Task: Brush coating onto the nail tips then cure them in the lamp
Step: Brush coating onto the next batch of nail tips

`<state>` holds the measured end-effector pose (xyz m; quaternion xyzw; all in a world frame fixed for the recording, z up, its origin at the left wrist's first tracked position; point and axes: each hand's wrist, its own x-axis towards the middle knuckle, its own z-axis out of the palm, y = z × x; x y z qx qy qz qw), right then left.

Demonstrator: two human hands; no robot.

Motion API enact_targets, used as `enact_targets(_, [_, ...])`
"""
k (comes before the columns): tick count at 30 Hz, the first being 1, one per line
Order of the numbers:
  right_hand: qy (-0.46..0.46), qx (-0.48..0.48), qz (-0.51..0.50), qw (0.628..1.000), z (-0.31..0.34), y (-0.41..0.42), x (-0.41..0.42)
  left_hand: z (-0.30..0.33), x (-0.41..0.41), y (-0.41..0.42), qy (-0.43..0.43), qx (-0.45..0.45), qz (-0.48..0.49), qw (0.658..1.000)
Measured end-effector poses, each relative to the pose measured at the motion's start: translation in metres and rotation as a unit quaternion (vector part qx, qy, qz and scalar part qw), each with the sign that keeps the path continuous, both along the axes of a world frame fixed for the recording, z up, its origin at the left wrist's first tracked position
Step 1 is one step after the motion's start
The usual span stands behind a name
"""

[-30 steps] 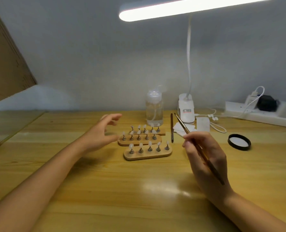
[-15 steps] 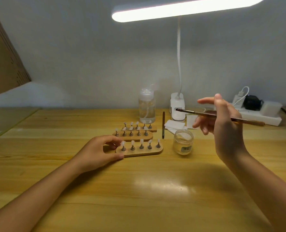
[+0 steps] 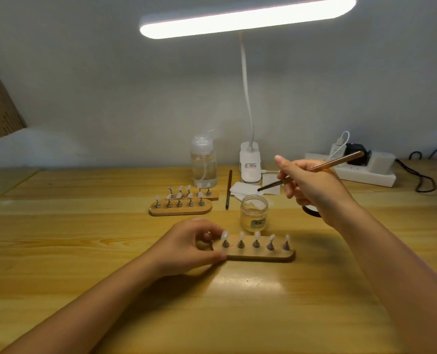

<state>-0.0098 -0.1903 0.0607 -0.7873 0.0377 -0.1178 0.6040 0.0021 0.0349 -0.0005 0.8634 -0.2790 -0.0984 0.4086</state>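
Nail tips (image 3: pixel 256 236), 5 on wood holder (image 3: pixel 263 254), on table (image 3: pixel 84 251). L hand (image 3: pixel 186 247) pinches holder's left end. R hand (image 3: pixel 306 185) grips brush (image 3: pixel 314 169), tip above open jar (image 3: pixel 253 213) just behind holder.

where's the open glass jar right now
In the head view the glass jar stands near the table's middle, just behind the near wooden holder and right of the spare brush, below the held brush's tip.

Honey-yellow grained table (image 3: pixel 84 251); tan wooden holder (image 3: pixel 261 256) (pale milky nail tips (image 3: pixel 257 235)); copper-brown brush (image 3: pixel 322 167).
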Motion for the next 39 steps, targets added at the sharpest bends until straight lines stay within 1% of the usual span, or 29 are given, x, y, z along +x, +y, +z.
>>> enact_targets(4, [0.01, -0.029, -0.001, 1.0, -0.003, -0.001, 0.003, 0.002, 0.007, -0.018, 0.008, -0.006, -0.015, 1.0])
enact_targets(9, [-0.052, -0.108, -0.033, 0.992, -0.013, -0.001, 0.01, 0.001, 0.011, -0.021, 0.02, -0.02, -0.011, 1.0])
enact_targets(12, [-0.03, -0.137, -0.015, 0.99, -0.017, 0.002, 0.021, 0.0, 0.01, -0.022, 0.023, -0.019, -0.004, 1.0])
enact_targets(14, [-0.011, -0.166, 0.002, 0.986, -0.018, 0.006, 0.03, -0.002, 0.008, -0.022, 0.001, -0.001, 0.002, 1.0])
enact_targets(17, [-0.004, -0.219, 0.022, 0.976, -0.019, 0.011, 0.04, -0.004, 0.005, -0.024, -0.021, -0.001, 0.014, 1.0])
enact_targets(23, [0.012, -0.278, 0.039, 0.96, -0.026, 0.014, 0.049, -0.004, 0.004, -0.029, -0.053, 0.0, 0.029, 0.998])
enact_targets(26, [-0.017, -0.268, 0.016, 0.963, -0.023, 0.011, 0.048, -0.006, 0.001, -0.028, -0.049, 0.0, 0.03, 0.998])
enact_targets(28, [-0.046, -0.24, -0.013, 0.97, -0.019, 0.006, 0.045, -0.006, 0.001, -0.026, -0.039, -0.002, 0.028, 0.999])
enact_targets(30, [-0.059, -0.206, -0.035, 0.976, -0.018, 0.0, 0.041, -0.005, 0.001, -0.028, -0.031, -0.024, 0.028, 0.999])
enact_targets(34, [-0.058, -0.126, -0.068, 0.988, -0.018, -0.007, 0.034, -0.007, 0.001, -0.027, -0.02, -0.085, 0.033, 0.996])
enact_targets(39, [-0.033, -0.067, -0.096, 0.993, -0.018, -0.014, 0.03, -0.006, -0.002, -0.026, -0.025, -0.093, 0.04, 0.995])
